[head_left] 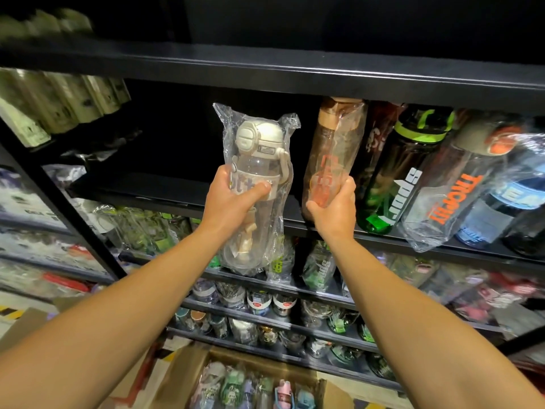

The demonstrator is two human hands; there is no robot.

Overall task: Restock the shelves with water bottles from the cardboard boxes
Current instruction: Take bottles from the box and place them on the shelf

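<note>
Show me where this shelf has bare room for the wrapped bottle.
Free: the dark stretch of shelf left of the brown bottle that the right hand grips. The left hand holds the clear bottle before it. Crowded: rightward, from the green bottle on.

One head-worn wide-angle view (no second camera) faces the dark shelf unit close up, tilted slightly down, forearms entering from the lower corners.

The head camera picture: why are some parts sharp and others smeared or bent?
Head view: the white-capped bottle in the left hand is sharp with plastic glare; the boxes at upper left are blurred; the shelf edge bows from the wide lens.
</note>
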